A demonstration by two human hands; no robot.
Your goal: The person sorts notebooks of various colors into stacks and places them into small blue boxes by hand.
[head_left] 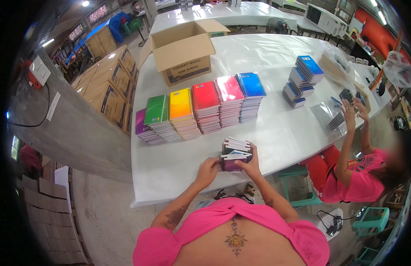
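Note:
A bundle of small spiral notebooks [233, 165] with a purple cover facing me stands near the table's front edge. My right hand [252, 163] is wrapped round the bundle's right side, thumb across the purple cover. At its left edge my left hand [208, 169] is closed, fingertips against the covers. Just beyond stand tall notebook stacks in a row: purple [140, 122], green [156, 110], yellow [181, 104], red [206, 95], a lighter red one [229, 88] and blue [251, 85].
An open cardboard box [183, 57] sits behind the stacks on the white-covered table [187, 166]. More blue notebooks [307, 68] are piled to the right. There a co-worker in pink [362, 177] handles items beside clear plastic [323, 113]. Sealed cartons [105, 84] and a concrete pillar [81, 115] stand left.

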